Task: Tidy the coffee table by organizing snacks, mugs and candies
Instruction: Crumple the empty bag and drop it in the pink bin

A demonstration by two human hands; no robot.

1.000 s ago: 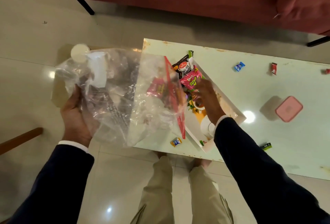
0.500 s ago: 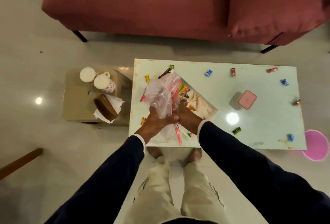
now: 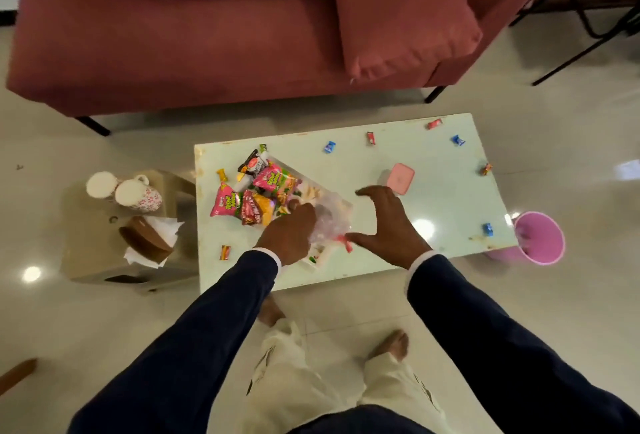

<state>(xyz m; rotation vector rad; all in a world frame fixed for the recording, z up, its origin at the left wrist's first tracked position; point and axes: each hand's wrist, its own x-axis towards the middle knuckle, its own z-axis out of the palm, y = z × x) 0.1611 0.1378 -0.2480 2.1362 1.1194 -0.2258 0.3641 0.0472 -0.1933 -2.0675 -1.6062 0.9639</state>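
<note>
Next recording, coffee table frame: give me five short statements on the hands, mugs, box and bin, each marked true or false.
1. The left hand grips the crumpled clear plastic bag. True.
2. The right hand holds the pink lidded box. False: it is spread open above the coffee table, and the box sits untouched beyond its fingers.
3. Two mugs stand on the low side table, not on the coffee table. True.
4. The snack packets lie at the coffee table's right end. False: they are heaped at its left end.
5. The pink bin stands on the floor at the coffee table's right end. True.
</note>
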